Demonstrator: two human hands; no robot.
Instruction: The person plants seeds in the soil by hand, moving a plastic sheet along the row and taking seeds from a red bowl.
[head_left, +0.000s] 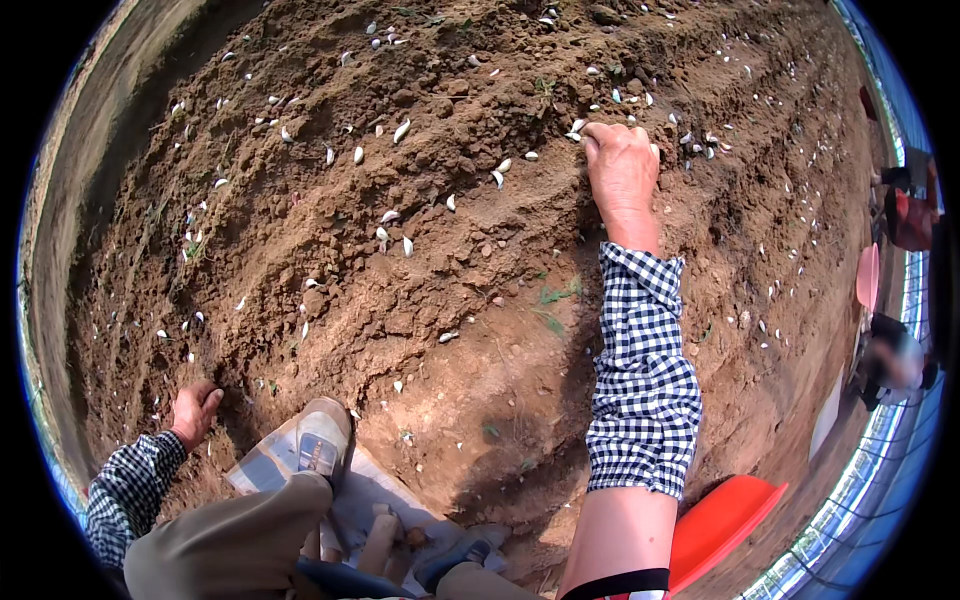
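At the upper right, my right hand (621, 169) is low over the tilled soil with its fingers curled under. Two white garlic cloves (575, 130) lie right at its thumb and forefinger; whether they are pinched is unclear. My left hand (196, 411) reaches down to the soil at the lower left. Its thumb shows, but the other fingertips are hidden, so I cannot see whether it holds anything. A clove (191, 358) lies just above it. Between my hands, more cloves, such as a large one (402, 131), are scattered along the soil ridges (352, 217).
My shoe (322, 439) stands on a pale flat sheet (259, 465). A red plastic basin (720, 529) sits beyond my right arm. Along the right rim are a pink basin (867, 277), a crouching person (892, 364), another person in red (911, 217) and a blue netted barrier (900, 450).
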